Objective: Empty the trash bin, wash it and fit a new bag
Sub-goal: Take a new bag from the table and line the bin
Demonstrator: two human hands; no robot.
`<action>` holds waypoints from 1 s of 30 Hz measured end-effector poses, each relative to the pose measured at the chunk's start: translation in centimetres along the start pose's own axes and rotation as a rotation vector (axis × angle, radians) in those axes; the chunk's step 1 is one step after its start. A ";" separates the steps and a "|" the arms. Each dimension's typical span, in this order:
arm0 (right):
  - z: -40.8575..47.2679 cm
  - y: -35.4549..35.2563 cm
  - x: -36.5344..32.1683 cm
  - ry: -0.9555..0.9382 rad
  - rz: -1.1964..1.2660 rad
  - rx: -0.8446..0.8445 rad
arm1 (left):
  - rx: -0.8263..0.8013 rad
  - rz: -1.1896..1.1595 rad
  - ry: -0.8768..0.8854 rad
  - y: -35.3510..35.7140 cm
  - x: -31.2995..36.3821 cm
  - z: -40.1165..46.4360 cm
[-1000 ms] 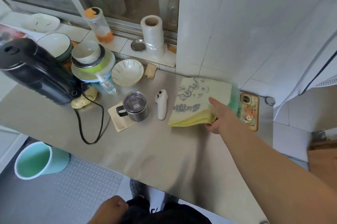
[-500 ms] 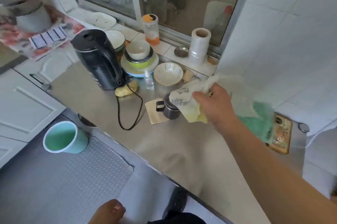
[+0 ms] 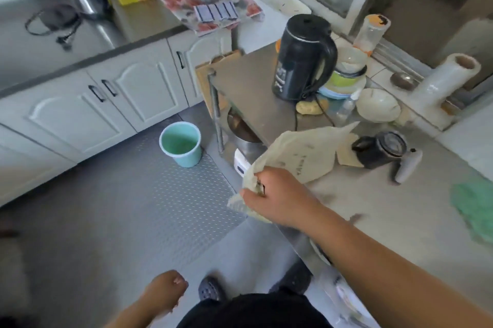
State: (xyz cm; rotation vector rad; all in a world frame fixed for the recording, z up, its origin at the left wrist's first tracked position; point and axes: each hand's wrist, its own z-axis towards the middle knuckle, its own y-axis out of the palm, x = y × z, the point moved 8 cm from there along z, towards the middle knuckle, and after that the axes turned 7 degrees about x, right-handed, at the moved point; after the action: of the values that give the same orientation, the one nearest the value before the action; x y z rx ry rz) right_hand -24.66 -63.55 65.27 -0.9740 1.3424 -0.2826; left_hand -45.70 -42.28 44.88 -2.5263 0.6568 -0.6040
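Observation:
The small mint-green trash bin (image 3: 182,144) stands upright on the grey studded floor mat, empty and without a bag, beside the steel table's leg. My right hand (image 3: 277,198) is shut on a pale yellow plastic bag (image 3: 298,159) with dark print, held over the table's near left edge, up and to the right of the bin. A green bag (image 3: 474,205) lies flat on the table at the far right. My left hand (image 3: 165,293) hangs low near my body, fingers curled, holding nothing.
The steel table (image 3: 386,221) carries a black kettle (image 3: 302,58), stacked bowls (image 3: 346,74), a lidded steel mug (image 3: 381,149), a white handheld device (image 3: 408,165) and a film roll (image 3: 445,79). A metal pot (image 3: 245,138) sits under the table. White cabinets (image 3: 106,98) line the left.
My right hand lifted the yellow bag off the stack on the table and carried it left toward the table's edge. The view swung left and down, bringing the bin nearer the centre.

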 end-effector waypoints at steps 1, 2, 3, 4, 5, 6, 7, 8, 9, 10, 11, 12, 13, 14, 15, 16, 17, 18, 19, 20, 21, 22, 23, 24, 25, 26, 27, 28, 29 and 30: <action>0.1 2.8 -0.6 -0.021 -0.043 -0.079 | 0.004 -0.023 0.000 -0.8 -1.9 0.1; 0.1 5.5 -1.0 -0.039 -0.088 -0.158 | 0.006 -0.044 -0.002 -1.5 -3.7 0.0; 0.1 8.0 -1.3 -0.051 -0.136 -0.237 | 0.006 -0.069 -0.010 -2.2 -5.6 -0.1; 0.0 10.5 -1.2 -0.058 -0.188 -0.321 | 0.006 -0.099 -0.030 -2.7 -7.6 -0.2; -0.2 12.8 -0.8 -0.052 -0.242 -0.411 | 0.008 -0.130 -0.060 -3.1 -9.6 -0.4; -0.5 14.9 -0.1 -0.040 -0.300 -0.504 | 0.011 -0.151 -0.093 -3.3 -11.7 -0.7; -0.9 16.6 0.8 -0.028 -0.359 -0.586 | 0.014 -0.163 -0.127 -3.5 -13.6 -1.1; -1.4 17.9 1.9 -0.018 -0.425 -0.659 | 0.016 -0.172 -0.157 -3.4 -15.5 -1.4; -1.9 18.9 3.3 -0.004 -0.501 -0.731 | 0.016 -0.182 -0.187 -3.3 -17.1 -1.7; -2.3 19.5 4.7 0.006 -0.581 -0.795 | 0.014 -0.194 -0.216 -3.1 -18.4 -1.8; -2.8 19.9 6.1 0.019 -0.660 -0.850 | 0.012 -0.201 -0.243 -3.0 -19.5 -1.9; -3.0 20.0 7.5 0.035 -0.727 -0.892 | 0.013 -0.209 -0.266 -3.0 -20.4 -2.0; -3.0 19.9 8.8 0.069 -0.768 -0.909 | 0.019 -0.220 -0.281 -3.0 -21.0 -1.9; -2.8 19.6 10.0 0.115 -0.783 -0.908 | 0.026 -0.234 -0.290 -3.1 -21.3 -1.6; -2.4 19.3 10.9 0.159 -0.787 -0.907 | 0.032 -0.252 -0.301 -3.2 -21.4 -1.3; -2.0 19.1 11.6 0.177 -0.792 -0.928 | 0.037 -0.273 -0.314 -3.4 -21.3 -0.8; -1.5 19.0 12.2 0.181 -0.802 -0.958 | 0.045 -0.290 -0.324 -3.6 -21.1 -0.2; -0.8 18.9 12.8 0.190 -0.810 -0.968 | 0.053 -0.304 -0.329 -4.0 -20.6 0.5; 0.2 18.8 13.3 0.209 -0.802 -0.953 | 0.059 -0.315 -0.329 -4.6 -20.0 1.2; 1.4 18.9 13.9 0.225 -0.778 -0.929 | 0.062 -0.320 -0.328 -5.2 -19.2 2.1; 2.8 19.1 14.4 0.242 -0.757 -0.908 | 0.068 -0.321 -0.326 -6.1 -18.4 3.1; 4.2 19.3 14.7 0.252 -0.736 -0.896 | 0.073 -0.323 -0.325 -7.1 -17.4 4.0; 5.7 19.6 14.8 0.260 -0.717 -0.892 | 0.080 -0.332 -0.328 -8.3 -16.3 4.9; 7.2 19.9 14.7 0.268 -0.689 -0.885 | 0.093 -0.343 -0.334 -9.7 -15.1 5.8; 8.9 20.2 14.4 0.275 -0.658 -0.875 | 0.109 -0.349 -0.337 -11.2 -13.8 6.7; 10.7 20.6 14.0 0.273 -0.624 -0.862 | 0.119 -0.345 -0.330 -12.8 -12.2 7.6; 12.6 20.9 13.3 0.272 -0.590 -0.854 | 0.132 -0.341 -0.312 -14.5 -10.6 8.5; 14.6 21.3 12.5 0.266 -0.554 -0.847 | 0.157 -0.343 -0.287 -16.3 -8.9 9.3; 16.8 21.6 11.5 0.258 -0.521 -0.833 | 0.190 -0.364 -0.263 -17.9 -7.3 10.2; 19.0 21.8 10.5 0.247 -0.493 -0.813 | 0.219 -0.399 -0.246 -19.4 -5.9 11.0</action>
State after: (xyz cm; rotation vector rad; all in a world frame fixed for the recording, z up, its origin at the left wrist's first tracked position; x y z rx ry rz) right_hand -12.33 -49.55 40.74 -2.0159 1.4469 -0.2292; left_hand -38.17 -20.48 44.61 -2.4776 -0.0056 -0.4539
